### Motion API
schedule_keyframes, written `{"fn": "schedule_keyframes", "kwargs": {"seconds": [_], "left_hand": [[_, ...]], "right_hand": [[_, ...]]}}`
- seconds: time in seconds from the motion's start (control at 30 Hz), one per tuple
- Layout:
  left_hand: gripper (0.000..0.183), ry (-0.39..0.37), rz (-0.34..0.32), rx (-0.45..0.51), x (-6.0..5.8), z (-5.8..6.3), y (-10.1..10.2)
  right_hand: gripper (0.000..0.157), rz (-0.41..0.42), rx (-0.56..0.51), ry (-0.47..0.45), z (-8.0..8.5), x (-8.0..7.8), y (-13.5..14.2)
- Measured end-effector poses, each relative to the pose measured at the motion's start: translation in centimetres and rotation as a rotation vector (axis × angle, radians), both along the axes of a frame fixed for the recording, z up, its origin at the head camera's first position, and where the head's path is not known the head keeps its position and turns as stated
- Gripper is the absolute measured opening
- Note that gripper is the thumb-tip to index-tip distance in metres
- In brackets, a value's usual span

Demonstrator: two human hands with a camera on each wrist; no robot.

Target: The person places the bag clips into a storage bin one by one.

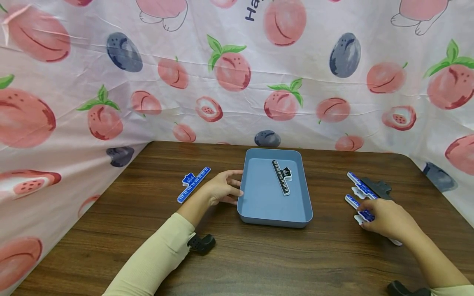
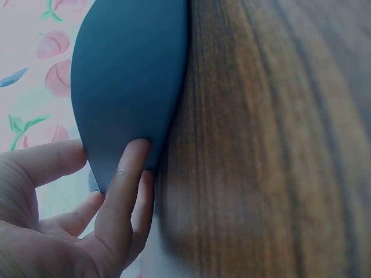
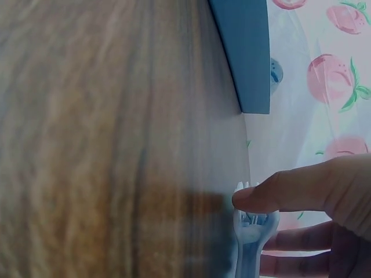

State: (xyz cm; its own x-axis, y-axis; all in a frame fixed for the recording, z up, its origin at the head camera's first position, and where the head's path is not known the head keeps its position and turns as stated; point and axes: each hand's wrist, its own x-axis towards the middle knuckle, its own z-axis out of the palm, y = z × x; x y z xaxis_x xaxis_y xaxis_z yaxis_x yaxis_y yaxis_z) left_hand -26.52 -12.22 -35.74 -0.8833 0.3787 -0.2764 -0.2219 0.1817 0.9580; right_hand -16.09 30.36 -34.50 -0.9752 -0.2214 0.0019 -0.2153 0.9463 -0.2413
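My left hand (image 1: 221, 188) rests against the left side of a blue tray (image 1: 259, 205), its fingertips on the outer wall and rim in the left wrist view. Inside the tray lies a black clip (image 1: 280, 177) with a piano-key pattern. My right hand (image 1: 389, 218) pinches a blue-and-white piano-key clip (image 1: 352, 201) by its handle on the right of the table. Thumb (image 3: 255, 200) and fingers sit on opposite sides of that clip in the right wrist view; part of it is hidden under the hand.
Just beyond my right hand lie another blue piano-key clip (image 1: 357, 181) and a dark clip (image 1: 379, 188), close together. A third blue clip (image 1: 194, 185) lies left of the tray on the wooden table (image 1: 266, 259). Fruit-printed cloth (image 1: 237, 107) hangs behind and at the sides.
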Motion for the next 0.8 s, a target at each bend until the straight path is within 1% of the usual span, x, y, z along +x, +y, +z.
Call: {"fn": "schedule_keyframes", "kwargs": {"seconds": [0.3, 0.8], "left_hand": [[0.077, -0.011, 0.006, -0.007, 0.3, 0.3, 0.0], [0.077, -0.016, 0.017, -0.008, 0.2, 0.2, 0.0]], "right_hand": [[0.033, 0.019, -0.004, 0.011, 0.4, 0.2, -0.6], [0.034, 0.030, 0.003, 0.037, 2.2, -0.2, -2.3]]}}
